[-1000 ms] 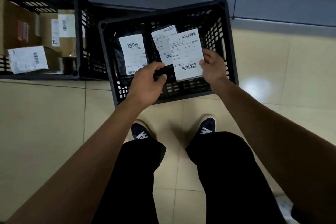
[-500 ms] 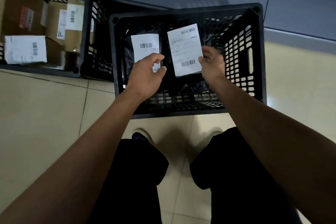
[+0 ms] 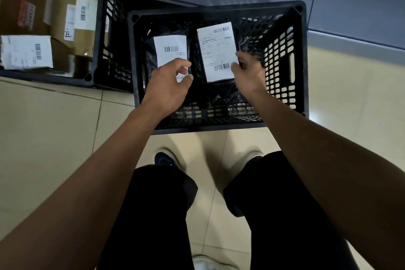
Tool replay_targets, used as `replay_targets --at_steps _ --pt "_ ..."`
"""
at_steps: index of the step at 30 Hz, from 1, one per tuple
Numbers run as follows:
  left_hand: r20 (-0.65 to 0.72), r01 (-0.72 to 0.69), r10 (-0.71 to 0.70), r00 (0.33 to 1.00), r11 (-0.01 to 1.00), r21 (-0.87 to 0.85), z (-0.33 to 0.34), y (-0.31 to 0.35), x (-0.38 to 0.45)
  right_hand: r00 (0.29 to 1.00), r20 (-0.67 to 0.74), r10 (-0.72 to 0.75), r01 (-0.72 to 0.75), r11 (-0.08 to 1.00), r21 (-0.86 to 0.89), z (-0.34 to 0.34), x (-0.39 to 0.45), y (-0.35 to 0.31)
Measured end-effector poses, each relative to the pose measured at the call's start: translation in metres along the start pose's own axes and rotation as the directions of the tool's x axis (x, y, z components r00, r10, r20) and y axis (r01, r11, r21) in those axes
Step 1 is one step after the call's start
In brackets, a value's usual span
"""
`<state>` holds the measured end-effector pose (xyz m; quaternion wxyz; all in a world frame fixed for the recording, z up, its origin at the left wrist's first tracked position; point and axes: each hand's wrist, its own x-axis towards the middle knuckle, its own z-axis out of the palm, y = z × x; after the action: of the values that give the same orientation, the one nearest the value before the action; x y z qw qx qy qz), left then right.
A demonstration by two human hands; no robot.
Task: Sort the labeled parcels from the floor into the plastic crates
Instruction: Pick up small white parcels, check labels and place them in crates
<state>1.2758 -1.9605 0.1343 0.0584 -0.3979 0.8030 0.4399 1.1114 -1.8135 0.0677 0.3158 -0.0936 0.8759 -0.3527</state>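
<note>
1. Labeled parcels: two black poly bags with white labels lie inside the black crate (image 3: 285, 114) at frame centre. Left parcel (image 3: 169, 50), right parcel (image 3: 215, 50).
2. Step in hand, my read: placing or settling the right parcel in this crate, the soft-bag one. The cardboard boxes (image 3: 26, 51) sit in the second crate (image 3: 103, 35), upper left of frame.
3. Right hand (image 3: 247, 74): fingers curled, at the right edge of the right parcel's label, mid-frame. Looks like a pinch on the bag edge, but contact is partly hidden, so cannot tell whether it grips or only touches.
4. Left hand (image 3: 168, 85): fingers loosely curled over the lower part of the left parcel's label. Nothing plainly held; whether the fingertips touch the bag is unclear.
5. Next move calls for: let go of the bag, pull both hands out of the crate, turn to the floor for the next parcel. No loose parcels visible in this frame.
</note>
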Motion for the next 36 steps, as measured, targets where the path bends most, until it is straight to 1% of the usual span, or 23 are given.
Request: replay_targets --at_steps 2,4,6,9,13,19,23,30,32,36 --pt "0.015 -0.013 0.013 1.0 1.0 0.005 -0.005 0.01 -0.008 0.987 0.051 -0.151 0.158 0.97 -0.184 -0.014 -0.017 -0.002" --pt "0.029 -0.023 0.023 0.999 1.0 0.003 -0.013 0.022 -0.017 0.967 0.111 -0.231 0.255 0.916 -0.31 -0.028 -0.036 -0.008" --pt "0.042 -0.032 0.032 0.999 0.999 0.004 -0.021 0.036 -0.026 0.961 0.128 -0.244 0.275 0.89 -0.365 -0.045 -0.053 -0.019" --pt "0.063 -0.054 0.054 0.997 0.999 0.006 -0.037 0.06 -0.043 0.962 0.121 -0.246 0.274 0.874 -0.402 -0.071 -0.082 -0.038" --pt "0.073 -0.11 0.107 0.992 0.993 0.036 -0.066 0.102 -0.067 0.973 0.075 -0.218 0.23 0.894 -0.385 -0.109 -0.125 -0.072" --pt "0.106 -0.234 0.223 0.969 0.965 0.114 -0.118 0.171 -0.112 0.986 -0.052 -0.158 0.136 0.944 -0.3 -0.184 -0.193 -0.131" --pt "0.155 -0.324 0.3 0.941 0.93 0.171 -0.148 0.214 -0.139 0.979 -0.156 -0.13 0.092 0.969 -0.231 -0.23 -0.24 -0.158" --pt "0.217 -0.439 0.393 0.893 0.868 0.234 -0.183 0.298 -0.182 0.957 -0.288 -0.036 0.003 0.993 -0.114 -0.298 -0.319 -0.181" --pt "0.245 -0.46 0.405 0.881 0.857 0.234 -0.187 0.325 -0.194 0.947 -0.32 0.007 -0.03 0.997 -0.067 -0.317 -0.339 -0.184" --pt "0.296 -0.542 0.478 0.827 0.817 0.197 -0.186 0.383 -0.218 0.92 -0.388 0.05 -0.057 0.998 -0.006 -0.36 -0.374 -0.187"
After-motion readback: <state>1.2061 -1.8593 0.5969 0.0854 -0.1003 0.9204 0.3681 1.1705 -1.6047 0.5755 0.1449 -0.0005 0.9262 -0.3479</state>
